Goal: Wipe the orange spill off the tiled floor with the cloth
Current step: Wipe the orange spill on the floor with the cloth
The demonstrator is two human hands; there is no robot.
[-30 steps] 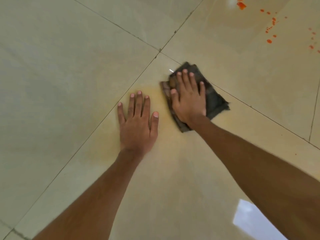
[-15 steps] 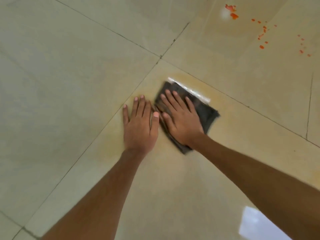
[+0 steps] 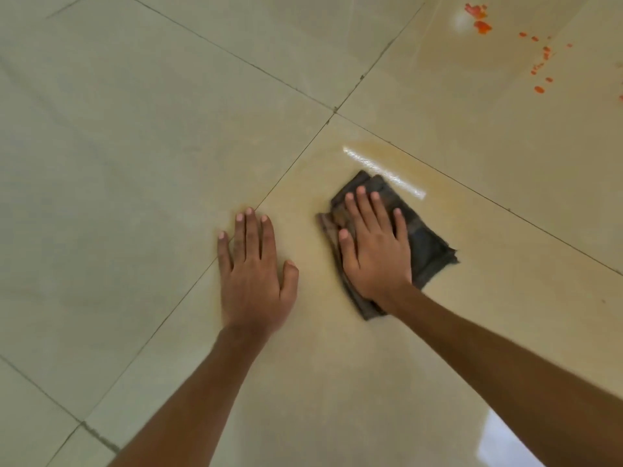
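A dark folded cloth [image 3: 429, 246] lies flat on the glossy beige tiled floor [image 3: 135, 146]. My right hand [image 3: 374, 251] presses down on it with straight fingers, covering its left half. My left hand [image 3: 254, 281] rests palm-down on the bare tile a little to the left of the cloth, fingers straight, holding nothing. A faint orange smear [image 3: 381, 153] tints the tile around and beyond the cloth. Bright orange drops [image 3: 539, 89] and larger blotches [image 3: 482, 26] sit on the far right tile, well beyond both hands.
Dark grout lines cross at a joint [image 3: 334, 111] beyond the hands. A wet streak [image 3: 381, 170] glints just past the cloth. A bright window reflection [image 3: 499, 443] shows on the tile at the lower right.
My right hand slid the cloth left up against my left hand, then back to the right. A wet streak now shows beyond the cloth. My left hand stayed planted.
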